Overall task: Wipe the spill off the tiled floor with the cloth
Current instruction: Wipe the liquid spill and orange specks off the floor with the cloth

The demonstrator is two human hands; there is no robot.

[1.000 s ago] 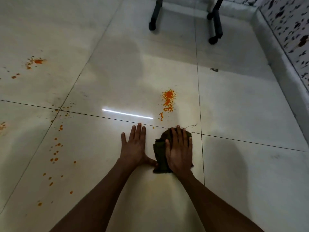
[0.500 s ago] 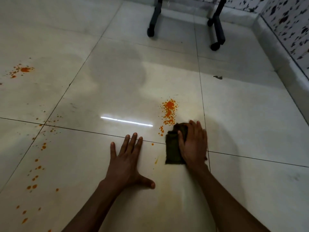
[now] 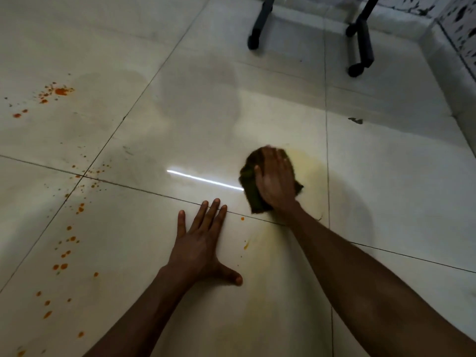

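Note:
My right hand (image 3: 275,180) presses flat on a dark green cloth (image 3: 250,191) lying on the pale tiled floor (image 3: 195,112), fingers straight and pointing away from me. A faint yellow smear (image 3: 309,171) spreads on the tile to the right of the cloth and trails back toward me. My left hand (image 3: 203,243) rests flat on the floor nearer to me, fingers spread, touching no cloth. Orange droplets (image 3: 64,256) run down the left tile, and an orange splatter (image 3: 58,92) sits at the far left. One small orange drop (image 3: 242,219) lies just in front of my left fingertips.
Two dark chair legs on castors (image 3: 253,42) (image 3: 359,63) stand at the far edge. A low ledge and speckled wall (image 3: 461,81) run along the right. A small dark scrap (image 3: 356,120) lies on the right tile. A bright light reflection (image 3: 203,179) streaks the floor.
My right hand has pushed the cloth forward over the orange patch beyond the grout line; that patch is now a yellow smear. My left hand stayed planted on the floor.

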